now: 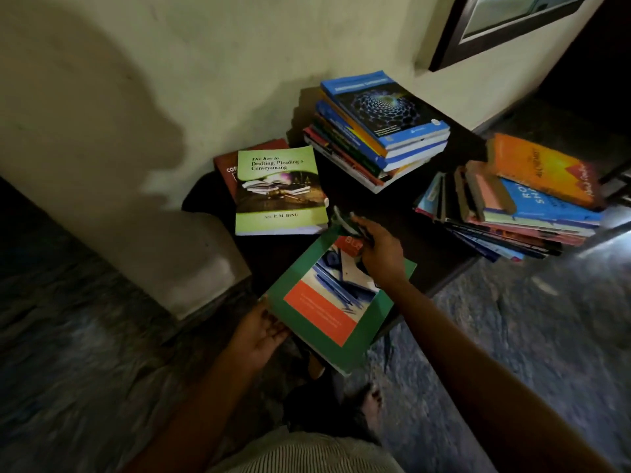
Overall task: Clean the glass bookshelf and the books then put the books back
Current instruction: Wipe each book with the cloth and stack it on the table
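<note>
Head view, looking down at a dark tabletop (392, 213) set against a pale wall (170, 80).

Item in hand: a green book (321, 312) with an orange panel on its cover. It is held face up and tilted at the near edge of the tabletop, partly out over the floor (512, 336). Whether it touches the tabletop cannot be told.

Left grip (263, 332): closed on the lower left edge of the green book, with the fingers going under it.

Right grip (379, 254): lies on the upper part of the green book's cover, fingers curled round a pale object (339, 220). The object is too blurred to identify.

Other books, all on the tabletop:
- At the left, a lime book (278, 189) titled "The Key to Drafting, Pleading & Conveyancing" lies flat on a red-brown book (235, 167), just beyond the green book.
- At the back, against the wall, a tall pile (362, 155) is topped by a blue book (386, 107).
- At the right, well apart from the lime book, a slumped pile (512, 230) fans out past the tabletop's edge. An orange book (543, 169) lies on top.

A dark window frame (454, 35) shows at upper right. A bare foot (372, 401) stands on the floor below the green book.
</note>
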`<state>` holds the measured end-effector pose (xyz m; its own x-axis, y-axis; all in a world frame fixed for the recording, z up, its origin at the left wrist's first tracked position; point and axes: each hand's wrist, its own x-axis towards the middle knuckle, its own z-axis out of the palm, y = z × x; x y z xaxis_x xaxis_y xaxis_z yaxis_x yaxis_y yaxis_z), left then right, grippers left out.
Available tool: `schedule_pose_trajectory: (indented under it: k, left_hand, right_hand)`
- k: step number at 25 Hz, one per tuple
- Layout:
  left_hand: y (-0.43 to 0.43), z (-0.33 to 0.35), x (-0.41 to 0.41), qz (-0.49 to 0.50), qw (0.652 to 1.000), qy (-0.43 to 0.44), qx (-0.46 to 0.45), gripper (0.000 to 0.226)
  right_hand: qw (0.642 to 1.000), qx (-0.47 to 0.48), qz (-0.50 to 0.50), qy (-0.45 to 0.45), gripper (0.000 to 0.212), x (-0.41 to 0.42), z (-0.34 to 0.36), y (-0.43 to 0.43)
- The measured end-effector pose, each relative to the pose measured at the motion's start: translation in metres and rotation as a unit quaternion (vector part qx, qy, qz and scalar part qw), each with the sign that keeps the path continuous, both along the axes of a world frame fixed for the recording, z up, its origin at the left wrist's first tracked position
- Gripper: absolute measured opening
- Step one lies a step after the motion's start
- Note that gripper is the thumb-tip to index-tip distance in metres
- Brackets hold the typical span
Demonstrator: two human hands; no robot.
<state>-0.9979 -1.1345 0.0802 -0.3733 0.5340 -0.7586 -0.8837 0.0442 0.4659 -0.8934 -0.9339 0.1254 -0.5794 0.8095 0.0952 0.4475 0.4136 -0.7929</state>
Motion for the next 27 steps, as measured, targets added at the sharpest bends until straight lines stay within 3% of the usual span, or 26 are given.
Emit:
schedule_pose_trajectory:
  k: [2, 5, 8, 11, 14, 16, 17, 19, 21, 23, 27]
  left_hand:
    - [-0.006, -0.002, 0.001, 0.002, 1.0, -0.01, 0.016, 0.025]
    - [-0.014, -0.009, 0.004, 0.009, 0.999, -0.016, 0.038, 0.032]
    - [-0.016, -0.014, 0.005, 0.016, 0.998, -0.034, 0.053, 0.038]
    - [-0.018, -0.013, 0.004, 0.033, 0.995, -0.056, 0.079, 0.047]
    - [-0.019, -0.01, 0.01, 0.067, 0.988, -0.063, 0.12, 0.056]
    - [-0.02, -0.01, 0.01, 0.062, 0.99, -0.056, 0.116, 0.059]
    - [-0.02, -0.009, 0.009, 0.048, 0.992, -0.052, 0.104, 0.059]
    - [-0.02, -0.01, 0.007, 0.018, 0.996, -0.034, 0.081, 0.056]
    - [-0.02, -0.009, 0.008, 0.004, 0.997, -0.022, 0.073, 0.05]
    - [-0.019, -0.009, 0.008, -0.006, 0.997, -0.013, 0.072, 0.045]
    - [-0.02, -0.01, 0.007, -0.005, 0.998, -0.006, 0.06, 0.037]
  right_hand:
    - [0.995, 0.03, 0.0, -0.094, 0.052, -0.01, -0.022, 0.017]
    - [0.96, 0.132, 0.011, -0.246, 0.059, -0.02, -0.045, 0.008]
    - [0.959, 0.194, 0.07, -0.196, 0.06, -0.024, -0.054, -0.056]
    - [0.934, 0.27, 0.185, -0.142, 0.067, -0.016, -0.055, -0.13]
    - [0.942, 0.195, 0.258, -0.094, 0.053, -0.007, -0.04, -0.145]
    - [0.973, 0.047, 0.22, -0.048, 0.044, 0.0, -0.025, -0.117]
    - [0.988, 0.012, 0.155, -0.01, 0.047, 0.006, -0.025, -0.093]
    - [0.999, 0.005, -0.022, -0.029, 0.062, 0.022, -0.027, -0.038]
    - [0.983, 0.081, -0.099, -0.135, 0.066, 0.039, -0.039, -0.006]
    - [0.97, 0.15, -0.062, -0.178, 0.06, 0.041, -0.056, -0.014]
    - [0.96, 0.255, -0.016, -0.119, 0.037, 0.047, -0.067, -0.094]
